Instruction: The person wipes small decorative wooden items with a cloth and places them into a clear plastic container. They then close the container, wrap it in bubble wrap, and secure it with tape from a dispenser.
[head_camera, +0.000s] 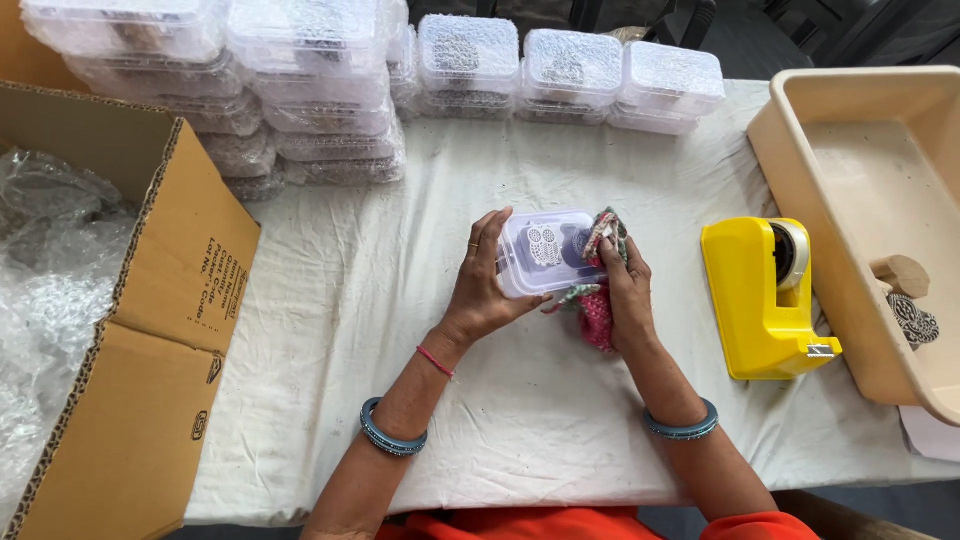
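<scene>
Here, your bench (330, 300) wears a white cloth, with a cardboard box (150, 330) at its left edge and a yellow tape dispenser (760, 300) to the right. Centred (held just above the cloth) is a small clear plastic box (545, 250); your left hand (485, 285) grips its left end, and your right hand (628, 290) presses a pink knitted cloth (598, 320) against its right end, fingers closed.

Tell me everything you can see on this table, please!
small box: one, clear plastic, between both hands
cloth: one, pink and green, under the right hand
stacked boxes: many, clear, along the far edge
tape dispenser: one, yellow, right of the hands
tub: one, beige, far right
cardboard box: one, brown, left, holding bubble wrap
tablecloth: one, white
left hand: holds the small box
right hand: presses the cloth
</scene>
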